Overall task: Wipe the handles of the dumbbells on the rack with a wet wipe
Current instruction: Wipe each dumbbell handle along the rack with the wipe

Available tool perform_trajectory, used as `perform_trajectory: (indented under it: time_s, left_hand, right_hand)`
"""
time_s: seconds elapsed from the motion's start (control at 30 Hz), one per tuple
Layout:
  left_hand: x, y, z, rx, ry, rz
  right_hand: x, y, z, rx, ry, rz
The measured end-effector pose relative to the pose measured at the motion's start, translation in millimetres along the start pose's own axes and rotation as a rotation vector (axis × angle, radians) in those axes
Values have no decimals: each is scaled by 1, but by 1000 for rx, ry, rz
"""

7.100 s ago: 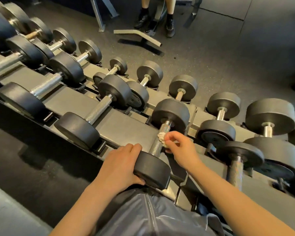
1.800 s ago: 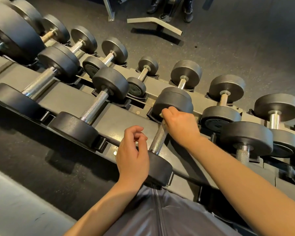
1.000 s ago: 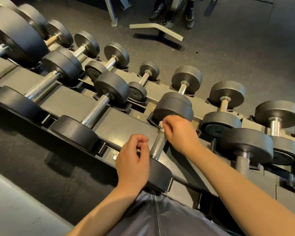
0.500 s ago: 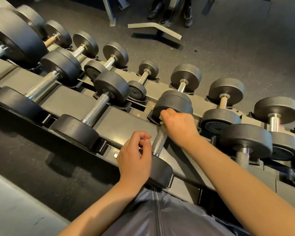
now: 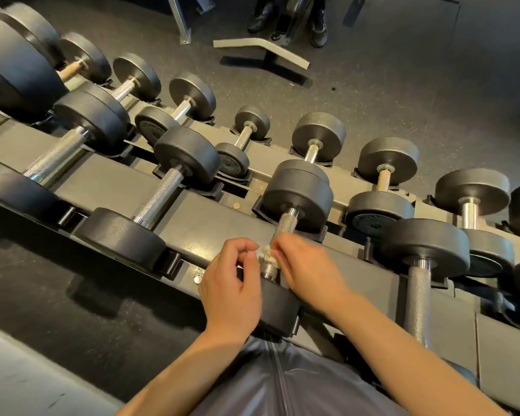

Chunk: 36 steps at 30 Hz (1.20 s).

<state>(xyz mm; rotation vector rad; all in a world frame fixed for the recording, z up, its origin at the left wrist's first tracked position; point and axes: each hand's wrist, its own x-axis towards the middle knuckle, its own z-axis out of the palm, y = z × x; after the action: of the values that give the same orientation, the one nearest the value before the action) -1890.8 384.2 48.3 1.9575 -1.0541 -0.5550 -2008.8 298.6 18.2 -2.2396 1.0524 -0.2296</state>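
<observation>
On the rack's (image 5: 210,232) left end lie the heavier dumbbells, their knurled steel handles bare; the one just left of the work, the neighbouring dumbbell (image 5: 155,202), rests in its cradles across the front rail.

The left hand (image 5: 233,283) hovers at the near end of the centre dumbbell (image 5: 294,205), over its front weight, fingers curled loosely with the thumb and forefinger tips close together; whether they pinch a corner of the wet wipe (image 5: 266,254) cannot be told. The wipe is a small white bunch pressed against the lower part of the knurled handle (image 5: 286,223), between the two hands.

The right hand (image 5: 308,267), a little blurred, holds the wipe against the handle, fingers curled over it.

To do this stroke well, I judge the wipe should wrap as far round the bar as it can and travel the full length between both weights, with a twist of the wrist so the underside of the knurling is reached. Firm pressure matters, since the knurling holds grime.

Farther right, another dumbbell (image 5: 418,265) with a long knurled handle lies toward the rack's right end.
</observation>
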Motion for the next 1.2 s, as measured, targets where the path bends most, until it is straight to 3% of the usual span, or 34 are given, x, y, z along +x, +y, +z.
perform_trajectory:
  time_s: [0.1, 0.23, 0.47, 0.73, 0.93, 1.07, 1.2]
  left_hand:
    - [0, -1, 0, 13, -1, 27]
    - [1, 1, 1, 19, -16, 44]
    - [1, 0, 0, 15, -17, 60]
    - [1, 1, -1, 36, -12, 94]
    - [1, 2, -1, 35, -7, 90]
    - [1, 2, -1, 35, -20, 104]
    - [2, 1, -2, 41, -13, 107]
  right_hand:
    - [19, 0, 6, 23, 175, 229]
    - [37, 11, 2, -245, 274, 265]
    - [16, 0, 4, 332, 307, 477]
    - [-14, -11, 6, 607, -47, 597]
    - [5, -4, 12, 838, 246, 777]
    - [37, 5, 7, 1074, 461, 1032]
    - [39, -3, 11, 1122, 429, 1090]
